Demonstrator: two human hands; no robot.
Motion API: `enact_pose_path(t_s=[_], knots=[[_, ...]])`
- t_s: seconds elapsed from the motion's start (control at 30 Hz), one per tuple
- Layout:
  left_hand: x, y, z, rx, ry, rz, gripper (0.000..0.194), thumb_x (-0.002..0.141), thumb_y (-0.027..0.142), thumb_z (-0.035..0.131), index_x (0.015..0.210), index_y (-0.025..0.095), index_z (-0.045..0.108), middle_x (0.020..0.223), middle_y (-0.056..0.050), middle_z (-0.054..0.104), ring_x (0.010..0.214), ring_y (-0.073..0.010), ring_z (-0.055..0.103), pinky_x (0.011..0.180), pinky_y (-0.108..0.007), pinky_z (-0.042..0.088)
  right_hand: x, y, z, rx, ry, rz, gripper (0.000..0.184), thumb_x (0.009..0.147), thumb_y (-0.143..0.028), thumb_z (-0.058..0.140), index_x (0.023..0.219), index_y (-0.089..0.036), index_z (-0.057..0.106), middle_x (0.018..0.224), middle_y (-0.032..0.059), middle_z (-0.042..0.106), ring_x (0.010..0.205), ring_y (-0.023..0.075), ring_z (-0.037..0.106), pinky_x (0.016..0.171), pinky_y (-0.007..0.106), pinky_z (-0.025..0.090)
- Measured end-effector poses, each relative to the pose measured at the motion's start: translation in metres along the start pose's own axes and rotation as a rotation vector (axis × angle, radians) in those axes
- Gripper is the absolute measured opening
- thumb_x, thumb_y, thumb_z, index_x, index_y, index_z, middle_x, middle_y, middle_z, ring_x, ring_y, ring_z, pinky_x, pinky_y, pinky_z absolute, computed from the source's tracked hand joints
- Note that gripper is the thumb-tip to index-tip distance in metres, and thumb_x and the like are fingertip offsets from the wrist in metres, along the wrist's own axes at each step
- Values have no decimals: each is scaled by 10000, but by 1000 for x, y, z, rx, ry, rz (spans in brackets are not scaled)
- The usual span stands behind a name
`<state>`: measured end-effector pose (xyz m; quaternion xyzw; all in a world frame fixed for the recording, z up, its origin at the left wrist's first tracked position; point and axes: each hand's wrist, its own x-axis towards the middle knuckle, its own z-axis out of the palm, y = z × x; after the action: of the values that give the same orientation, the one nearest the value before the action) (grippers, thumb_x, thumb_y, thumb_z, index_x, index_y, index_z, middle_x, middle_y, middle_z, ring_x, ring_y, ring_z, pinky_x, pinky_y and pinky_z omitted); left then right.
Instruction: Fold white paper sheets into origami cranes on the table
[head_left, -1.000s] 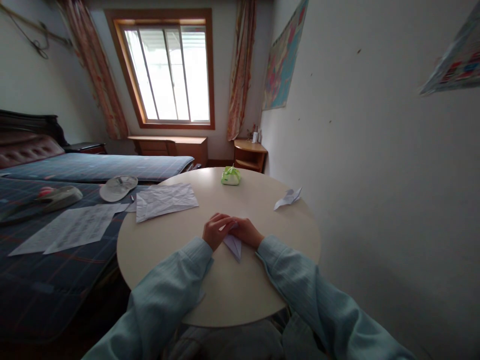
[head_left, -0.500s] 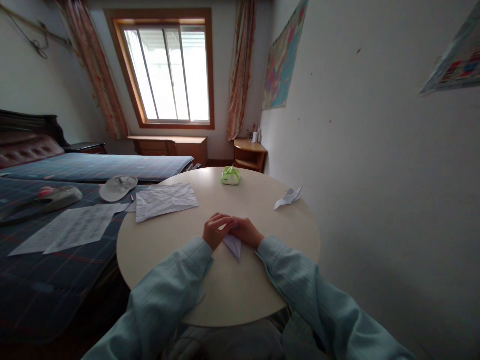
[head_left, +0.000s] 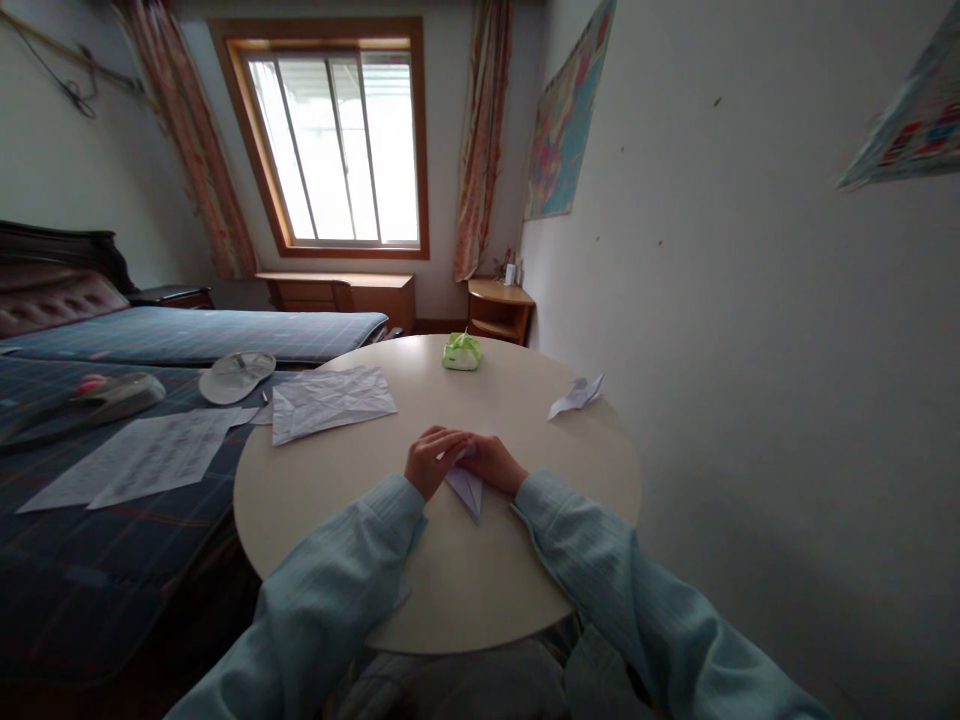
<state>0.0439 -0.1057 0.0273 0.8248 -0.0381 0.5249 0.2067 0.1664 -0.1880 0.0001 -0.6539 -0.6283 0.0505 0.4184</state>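
A small piece of folded white paper (head_left: pixel 466 492) lies over the middle of the round table (head_left: pixel 517 570), its pointed end toward me. My left hand (head_left: pixel 433 460) pinches its far part from the left, fingers closed. From the right, my right hand (head_left: pixel 491 463) is closed on the same paper, and the fingertips of both hands meet over it. The upper part of the paper is mostly hidden under the fingers.
A creased white sheet (head_left: pixel 334 402) lies at the table's left edge. Farther back sits a green tissue pack (head_left: pixel 461 352). At the right edge rests another folded paper (head_left: pixel 576 397). The bed on the left holds printed sheets (head_left: pixel 150 455) and a pale cap (head_left: pixel 237 377).
My fingers have shifted very slightly on the folded paper, showing a little more of it between them. Everything else looks the same.
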Motion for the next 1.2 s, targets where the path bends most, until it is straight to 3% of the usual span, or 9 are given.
enact_pose_path(t_s=[0.63, 1.2], knots=[[1, 6, 1, -27, 13, -14, 119, 725, 245, 554, 730, 193, 661, 707, -39, 673, 629, -121, 570, 606, -257, 490, -1, -2, -1, 28, -13, -27, 209, 712, -250, 528, 898, -180, 594, 839, 15, 632, 694, 121, 553, 651, 226, 421], [2, 13, -2, -8, 3, -27, 107, 716, 176, 539, 745, 182, 642, 700, -36, 656, 624, -111, 540, 587, -239, 475, 0, -3, 0, 36, -2, -40, 171, 711, -228, 503, 836, -158, 597, 752, 10, 622, 633, 103, 526, 605, 207, 409]])
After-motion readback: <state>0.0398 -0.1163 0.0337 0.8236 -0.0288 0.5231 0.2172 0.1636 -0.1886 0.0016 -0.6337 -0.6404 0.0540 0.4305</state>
